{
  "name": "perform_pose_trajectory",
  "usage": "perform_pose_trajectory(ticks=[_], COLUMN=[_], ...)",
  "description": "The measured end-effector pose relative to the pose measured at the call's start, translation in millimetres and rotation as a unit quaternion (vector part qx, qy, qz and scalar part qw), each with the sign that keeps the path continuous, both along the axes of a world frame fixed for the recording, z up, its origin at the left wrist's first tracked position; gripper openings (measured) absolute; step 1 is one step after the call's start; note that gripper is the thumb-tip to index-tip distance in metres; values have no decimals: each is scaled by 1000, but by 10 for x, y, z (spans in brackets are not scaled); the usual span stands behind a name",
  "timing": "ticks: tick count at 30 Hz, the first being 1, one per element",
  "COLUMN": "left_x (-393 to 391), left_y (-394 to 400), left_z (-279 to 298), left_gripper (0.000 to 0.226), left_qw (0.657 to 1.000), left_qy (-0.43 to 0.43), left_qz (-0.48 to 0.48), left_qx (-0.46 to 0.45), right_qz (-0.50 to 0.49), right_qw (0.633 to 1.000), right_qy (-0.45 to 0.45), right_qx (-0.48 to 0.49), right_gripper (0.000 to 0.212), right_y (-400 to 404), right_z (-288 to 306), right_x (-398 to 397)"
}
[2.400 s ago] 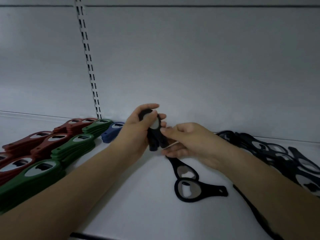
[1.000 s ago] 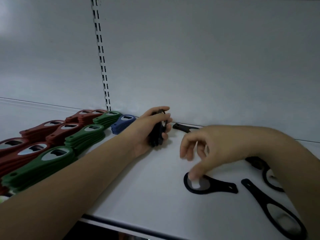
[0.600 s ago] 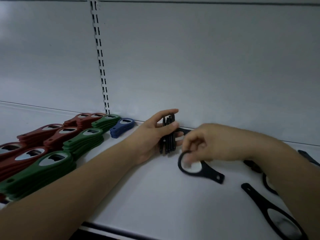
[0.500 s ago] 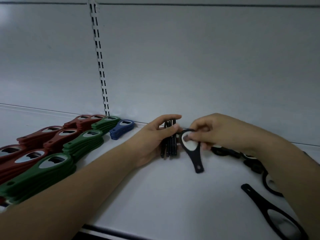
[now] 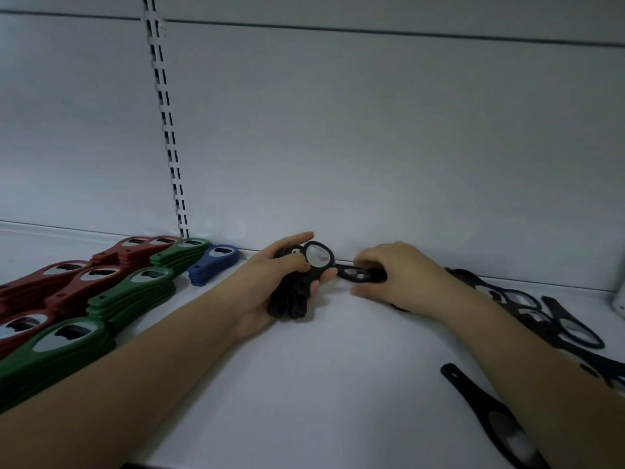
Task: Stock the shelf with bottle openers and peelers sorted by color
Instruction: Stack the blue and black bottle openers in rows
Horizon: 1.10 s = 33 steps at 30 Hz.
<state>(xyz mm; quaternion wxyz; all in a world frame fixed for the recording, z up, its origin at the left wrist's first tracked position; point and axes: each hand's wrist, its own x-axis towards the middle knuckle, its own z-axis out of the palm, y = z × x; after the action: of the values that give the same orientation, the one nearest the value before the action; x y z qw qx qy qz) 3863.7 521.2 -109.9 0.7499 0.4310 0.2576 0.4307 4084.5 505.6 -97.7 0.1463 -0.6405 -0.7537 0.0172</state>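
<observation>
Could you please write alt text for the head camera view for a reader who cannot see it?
On a white shelf, the left hand grips a bundle of black bottle openers while the right hand picks another black opener beside it. Red stacks, green stacks and a blue stack lie left; loose black openers lie right.

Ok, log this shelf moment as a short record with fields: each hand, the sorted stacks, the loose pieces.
left hand: left hand grips a bundle of black openers near the back wall
right hand: right hand fingers curl on another black opener lying by the bundle
sorted stacks: red openers, green openers, blue openers, on the left
loose pieces: black pile on the right; single black opener in front
surface: white shelf
</observation>
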Motion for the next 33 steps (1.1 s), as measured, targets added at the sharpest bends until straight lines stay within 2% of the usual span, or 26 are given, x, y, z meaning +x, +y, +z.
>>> perform_pose_trajectory(ticks=[2, 6, 8, 13, 16, 18, 21, 25, 30, 32, 33], left_x=[-26, -28, -18, -20, -19, -19, -22, -15, -5, -32, -53], left_y=[10, 15, 10, 5, -11, -29, -66, -88, -156, -111, -76], left_z=[18, 45, 36, 54, 98, 108, 107, 117, 98, 81, 73], left_gripper=[51, 59, 60, 42, 34, 33, 34, 33, 49, 47, 45], left_qw=[1000, 1000, 998, 993, 992, 994, 998, 994, 980, 983, 986], left_qy=[-2, -11, -37, -73, -71, -49, 7, 102, 83, 55, 37], left_qz=[-4, -12, -10, 38, 65, 67, 32, -36, -175, -172, -160], left_qx=[-2, -20, -55, -82, -83, -67, -61, -23, -53, -34, -28], right_qz=[12, 5, -10, -25, 7, 48, 95, 115, 123, 114, 109], right_qw=[999, 995, 993, 989, 976, 972, 976, 972, 960, 953, 948], right_qy=[-39, -66, -32, 90, 166, 201, 190, 202, 252, 282, 299], right_qx=[-3, 77, 110, 119, 140, 109, 48, 26, 2, 12, 13], right_gripper=[30, 16, 16, 12, 8, 12, 18, 23, 10, 4, 8], right_y=[36, 77, 60, -19, -69, -137, -200, -226, -220, -208, -201], right_z=[-25, -46, -8, 107, 218, 331, 407, 472, 264, 191, 186], right_x=[28, 26, 23, 48, 34, 23, 25, 61, -240, -314, -319])
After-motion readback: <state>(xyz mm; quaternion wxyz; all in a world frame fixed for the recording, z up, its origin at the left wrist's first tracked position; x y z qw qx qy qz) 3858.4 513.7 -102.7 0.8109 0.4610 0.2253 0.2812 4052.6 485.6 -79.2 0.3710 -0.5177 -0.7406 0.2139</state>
